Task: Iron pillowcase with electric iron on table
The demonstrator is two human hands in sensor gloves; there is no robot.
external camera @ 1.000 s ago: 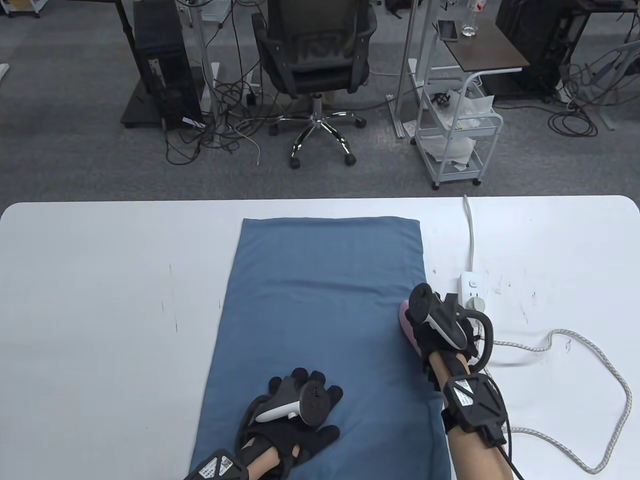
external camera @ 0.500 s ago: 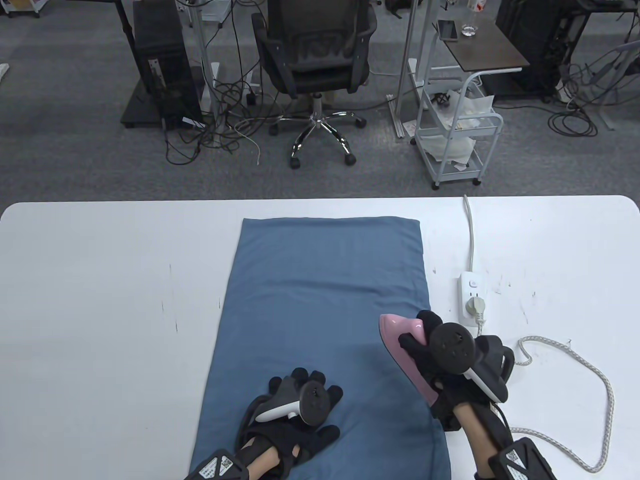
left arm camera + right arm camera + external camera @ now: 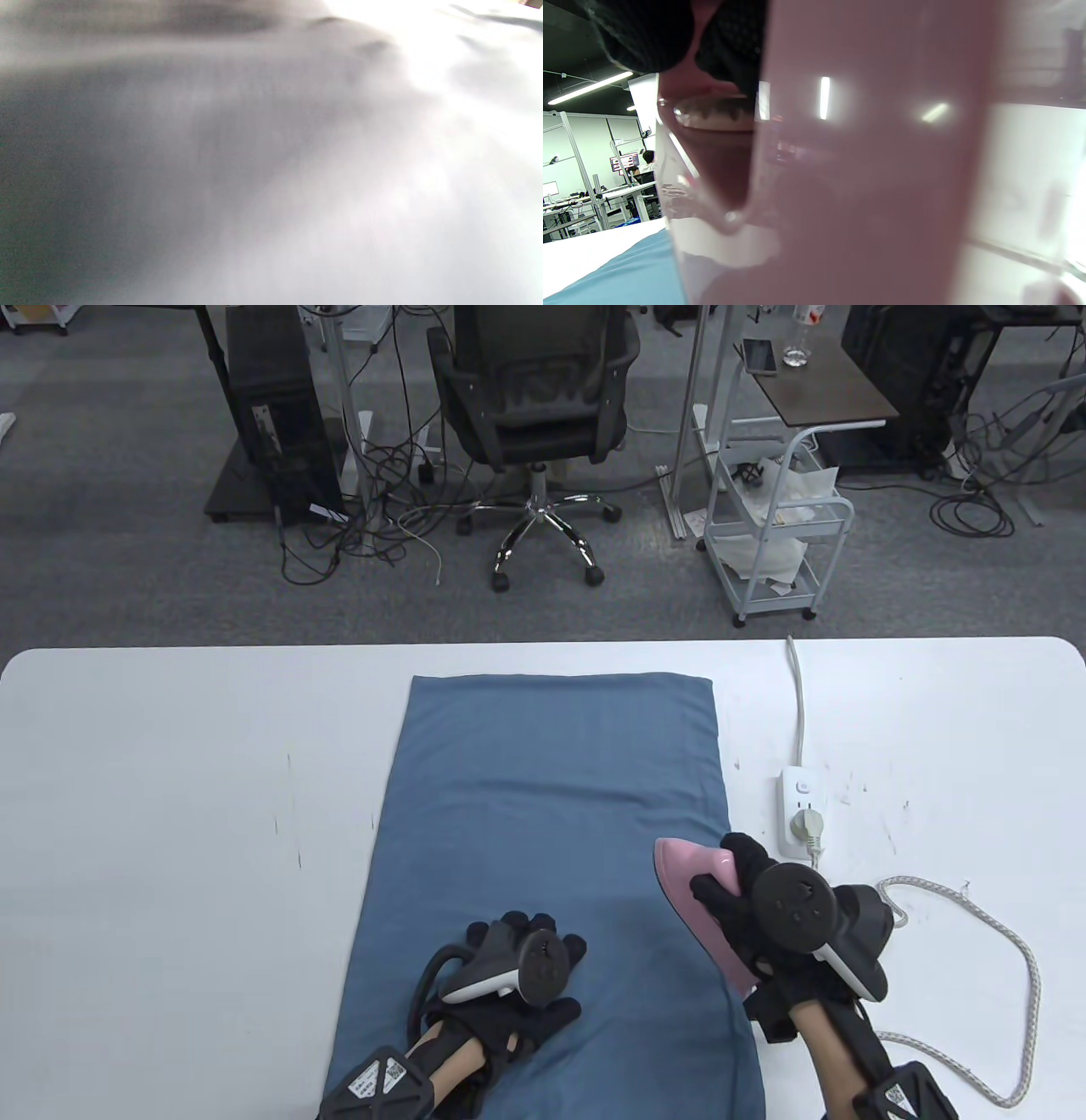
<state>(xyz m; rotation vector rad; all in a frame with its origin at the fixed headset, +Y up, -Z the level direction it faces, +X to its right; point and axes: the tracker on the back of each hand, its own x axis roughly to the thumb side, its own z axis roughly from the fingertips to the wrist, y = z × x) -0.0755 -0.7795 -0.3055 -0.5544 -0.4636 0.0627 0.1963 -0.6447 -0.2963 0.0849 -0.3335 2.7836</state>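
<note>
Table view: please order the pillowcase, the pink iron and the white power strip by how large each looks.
1. pillowcase, clearly largest.
2. pink iron, partly hidden by the right hand.
3. white power strip, smallest.

Beyond the white bench lies grey carpet strewn with cables. A black office chair stands centre, a white wire trolley right, a computer tower left. Ceiling strip lights glow, seemingly fluorescent.
</note>
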